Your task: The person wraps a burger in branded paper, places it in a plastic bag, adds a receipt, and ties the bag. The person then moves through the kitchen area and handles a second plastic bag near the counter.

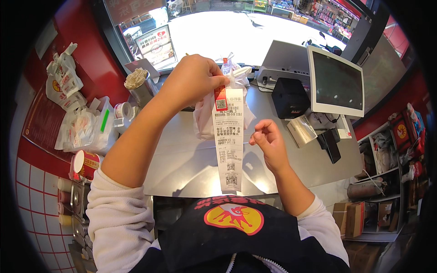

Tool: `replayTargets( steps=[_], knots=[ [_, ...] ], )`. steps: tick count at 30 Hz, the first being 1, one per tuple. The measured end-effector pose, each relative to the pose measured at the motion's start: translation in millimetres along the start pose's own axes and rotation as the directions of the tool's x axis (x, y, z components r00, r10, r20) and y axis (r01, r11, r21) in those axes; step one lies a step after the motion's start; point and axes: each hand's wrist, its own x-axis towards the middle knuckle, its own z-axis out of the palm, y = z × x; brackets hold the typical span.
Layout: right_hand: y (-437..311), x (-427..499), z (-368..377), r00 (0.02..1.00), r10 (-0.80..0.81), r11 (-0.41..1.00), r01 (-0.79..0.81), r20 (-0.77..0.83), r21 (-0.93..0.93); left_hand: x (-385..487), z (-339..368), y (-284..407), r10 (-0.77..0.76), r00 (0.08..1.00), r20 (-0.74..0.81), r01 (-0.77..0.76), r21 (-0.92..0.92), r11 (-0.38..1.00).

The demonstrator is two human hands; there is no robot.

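My left hand (201,76) reaches over the metal counter, its thumb and fingertips pinching the top of a red sticker (220,99) that bears a printed code. Under the sticker hangs a long white paper receipt (230,143) covered in print; its lower end comes near my apron. Behind the receipt stands a white plastic carrier bag (203,117) with its top gathered up. To the right of the receipt, apart from it, is my right hand (269,141), fingers loosely curled and holding nothing.
A white-framed screen (338,82), a black box-shaped device (291,98), a tissue pack (302,131) and a smartphone (330,146) line the counter's right. At left are a metal canister of wrapped sticks (141,90), a tape roll (123,111) and a plastic bin (109,128).
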Motion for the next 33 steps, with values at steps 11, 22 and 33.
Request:
replayTargets(
  steps=[11,22,33],
  knots=[
    [-19.2,-24.7,13.8,0.974,0.092,0.947,-0.021,0.208,-0.32,24.0,-8.3,22.4,0.155,0.988,-0.026,-0.152,0.075,0.985],
    [-24.9,-20.8,14.6,0.976,0.081,0.946,-0.011,0.204,-0.323,40.5,-5.3,20.1,0.14,0.989,-0.04,-0.136,0.075,0.988],
    [-27.8,-11.8,15.0,0.975,0.075,0.919,0.014,0.209,-0.393,47.2,-6.5,15.5,0.12,0.992,-0.046,-0.116,0.08,0.99]
  ],
)
